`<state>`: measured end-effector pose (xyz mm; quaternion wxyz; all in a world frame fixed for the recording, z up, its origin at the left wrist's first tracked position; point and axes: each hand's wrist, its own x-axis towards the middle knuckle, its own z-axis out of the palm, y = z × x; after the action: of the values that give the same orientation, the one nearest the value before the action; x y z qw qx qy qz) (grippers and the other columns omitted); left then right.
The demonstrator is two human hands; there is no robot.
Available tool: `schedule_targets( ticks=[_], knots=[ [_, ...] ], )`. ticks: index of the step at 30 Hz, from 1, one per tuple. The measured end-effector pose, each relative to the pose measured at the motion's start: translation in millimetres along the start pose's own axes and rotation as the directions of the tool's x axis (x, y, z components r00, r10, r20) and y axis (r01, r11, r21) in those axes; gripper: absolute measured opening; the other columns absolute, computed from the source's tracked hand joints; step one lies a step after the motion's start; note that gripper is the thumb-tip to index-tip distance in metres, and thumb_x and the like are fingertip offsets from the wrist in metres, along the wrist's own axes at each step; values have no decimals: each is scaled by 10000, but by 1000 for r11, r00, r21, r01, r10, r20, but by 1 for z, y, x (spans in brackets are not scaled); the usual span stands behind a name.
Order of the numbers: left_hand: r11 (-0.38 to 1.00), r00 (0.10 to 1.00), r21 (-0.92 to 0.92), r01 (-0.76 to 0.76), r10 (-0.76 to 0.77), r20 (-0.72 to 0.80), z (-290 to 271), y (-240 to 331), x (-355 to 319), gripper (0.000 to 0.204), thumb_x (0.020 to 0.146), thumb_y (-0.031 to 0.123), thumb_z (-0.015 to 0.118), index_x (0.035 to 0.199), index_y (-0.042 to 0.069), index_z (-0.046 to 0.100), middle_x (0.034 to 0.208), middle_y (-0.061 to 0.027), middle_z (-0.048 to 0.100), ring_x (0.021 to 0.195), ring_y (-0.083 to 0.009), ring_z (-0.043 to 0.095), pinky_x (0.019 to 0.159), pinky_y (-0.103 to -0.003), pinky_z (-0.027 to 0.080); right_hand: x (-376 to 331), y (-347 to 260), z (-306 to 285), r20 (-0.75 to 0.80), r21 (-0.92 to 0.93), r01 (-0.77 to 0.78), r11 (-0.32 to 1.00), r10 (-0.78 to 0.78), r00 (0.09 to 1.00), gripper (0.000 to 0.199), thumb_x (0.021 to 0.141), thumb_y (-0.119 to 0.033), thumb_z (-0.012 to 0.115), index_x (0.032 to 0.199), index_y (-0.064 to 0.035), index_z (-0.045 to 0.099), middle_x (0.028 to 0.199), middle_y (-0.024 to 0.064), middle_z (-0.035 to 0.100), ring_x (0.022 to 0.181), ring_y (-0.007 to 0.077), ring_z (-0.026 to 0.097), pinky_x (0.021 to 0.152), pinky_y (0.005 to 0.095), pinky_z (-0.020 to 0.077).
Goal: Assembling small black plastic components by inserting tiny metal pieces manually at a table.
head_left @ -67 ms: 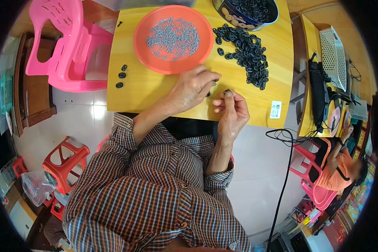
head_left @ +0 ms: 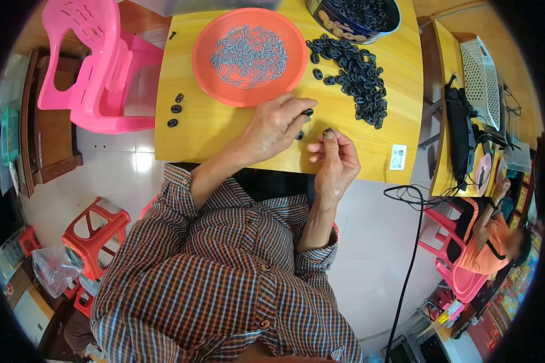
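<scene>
Black plastic pieces are the small things in both hands, over the near edge of the yellow table point(head_left: 224, 142). Nearest the body, the right hand point(head_left: 335, 158) is raised with its palm turned inward, thumb and forefinger pressed together on one small black piece point(head_left: 327, 130) at the fingertips; the other fingers are loosely curled. Just beside it, a little farther in, the left hand point(head_left: 275, 127) lies knuckles-up on the tabletop, its thumb and fingers closed on another black piece point(head_left: 307, 112) that pokes out toward the right hand. A dark bit point(head_left: 299, 135) sits under the left hand's fingers, touching or nearly touching the table; which, I cannot tell. The two held pieces are near each other but apart.

Beyond the left hand lies a round orange plate point(head_left: 209, 78) with a heap of small grey metal parts point(head_left: 248, 54). To its right a loose pile of black pieces point(head_left: 357, 75) spreads over the table, well beyond the right hand. At the far edge stands a round tin point(head_left: 351, 30) filled with more of them. Three separate black pieces point(head_left: 175, 109) lie at the table's left side, next to a pink plastic chair point(head_left: 97, 66).
</scene>
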<state>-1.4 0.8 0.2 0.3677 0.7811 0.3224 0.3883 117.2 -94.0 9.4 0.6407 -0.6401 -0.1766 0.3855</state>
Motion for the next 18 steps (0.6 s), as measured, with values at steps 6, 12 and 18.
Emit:
schedule_targets(
  ticks=[6, 12, 18],
  knots=[
    [893, 955, -343, 291, -290, 57, 4, 8, -4, 196, 846, -11, 580, 1039, -13, 614, 793, -99, 619, 616, -163, 625, 524, -288, 505, 2, 1, -2, 9, 19, 6, 1000, -6, 1000, 172, 907, -90, 585, 1012, 46, 575, 830, 103, 638, 604, 123, 623, 486, 203, 476],
    [555, 841, -644, 527, -450, 300, 0, 6, 1, 219, 891, 30, 564, 1087, -61, 601, 750, -55, 633, 635, -90, 624, 535, -227, 549, 4, 3, -2, 10, 15, 23, 1000, -23, 1000, 162, 906, -80, 581, 1016, 38, 577, 825, 94, 635, 599, 115, 617, 480, 201, 468],
    [455, 819, -698, 553, -453, 353, -2, 4, -1, 233, 883, 50, 601, 1105, -22, 613, 804, -43, 648, 668, -91, 626, 591, -218, 540, 0, -4, 1, 39, 2, 71, 997, -71, 997, 189, 903, -68, 579, 1062, 34, 582, 812, 69, 626, 601, 95, 600, 492, 185, 447]
  ],
)
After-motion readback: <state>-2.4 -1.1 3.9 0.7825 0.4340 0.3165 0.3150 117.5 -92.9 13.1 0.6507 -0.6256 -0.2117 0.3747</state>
